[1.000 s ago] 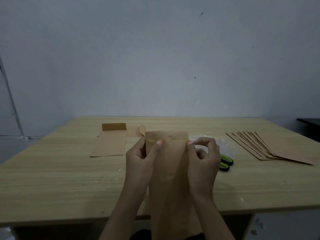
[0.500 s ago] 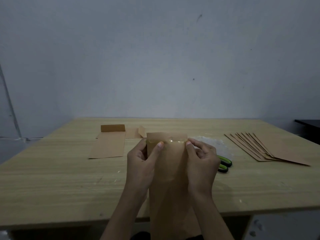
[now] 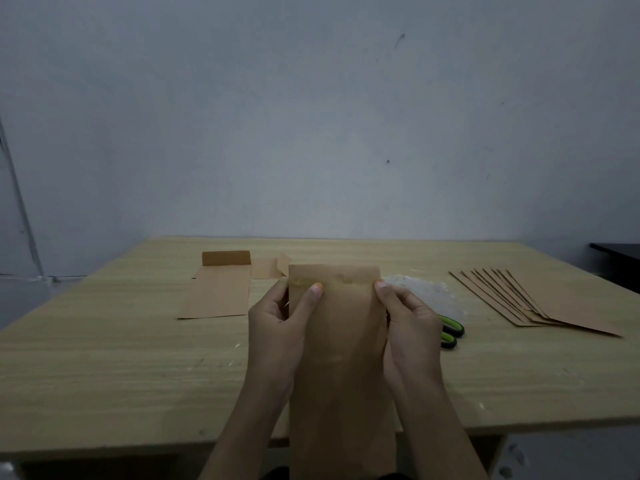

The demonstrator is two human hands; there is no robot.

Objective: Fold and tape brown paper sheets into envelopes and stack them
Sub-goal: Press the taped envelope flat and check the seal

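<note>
Right, taping step, and nearly done on this one I'd say. Envelope [image 3: 341, 341] is up off the table [image 3: 104, 358], held between both hands over the near edge, w/ its bottom end dropping out of view toward my lap. L hand [image 3: 277, 327] grips the left edge, fingers mostly hidden behind, thumb [image 3: 313, 296] laid on the front w/ its tip on the tape [image 3: 343, 281] that runs across just under the top. R hand [image 3: 408, 323] pinches the right edge at the tape's other end. To do it well: rub the thumb sideways along the strip, firm but not hard, so no bubbles or lifted corners; the fingers behind give sth to press against, since there's no table under it. Any overhang gets wrapped round the edge w/ the R hand, though I can't tell from here if there is one. Check the flap sits square first, as paper creases easily & tape prob won't lift clean. After that it wants stacking: a folded sheet [image 3: 218, 292] lies far left w/ flap up, flat sheets [image 3: 554, 299] are fanned far right, and scissors [image 3: 450, 329] sit just beside the R hand.
</note>
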